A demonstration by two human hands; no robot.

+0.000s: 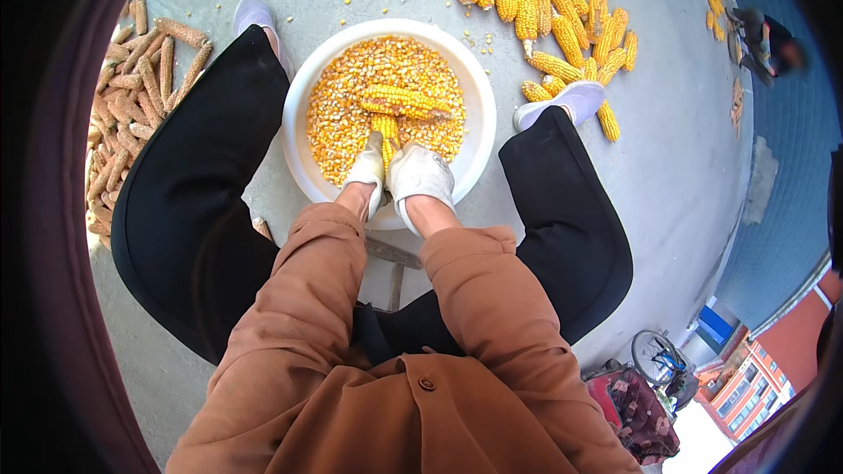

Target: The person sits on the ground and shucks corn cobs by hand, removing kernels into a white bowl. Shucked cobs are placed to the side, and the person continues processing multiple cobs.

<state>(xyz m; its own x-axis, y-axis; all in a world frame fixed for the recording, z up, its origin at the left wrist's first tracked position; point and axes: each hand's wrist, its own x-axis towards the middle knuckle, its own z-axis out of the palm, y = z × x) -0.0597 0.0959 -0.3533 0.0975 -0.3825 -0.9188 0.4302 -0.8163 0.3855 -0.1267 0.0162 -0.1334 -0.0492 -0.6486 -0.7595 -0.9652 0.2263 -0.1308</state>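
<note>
A white plastic basin (486, 138) stands between my feet, with loose corn kernels (342, 99) heaped in it. Both my hands wear pale work gloves and reach over its near side. Between them is an ear of corn (384, 128), pointing away from me; my left hand (369, 164) grips it on the left and my right hand (419, 174) closes on it from the right. A thin dark thing, too small to name, shows by the right fingers. Another ear of corn (402, 101) lies crosswise on the kernels, just beyond the held ear's far end.
Bare corn cobs (132, 99) are piled on the concrete floor at left. Unshelled ears (566, 20) lie at upper right, some against my right shoe (566, 103). Part of a wooden stool (395, 253) shows below the basin. Farther right are another person (767, 46) and a bicycle (655, 355).
</note>
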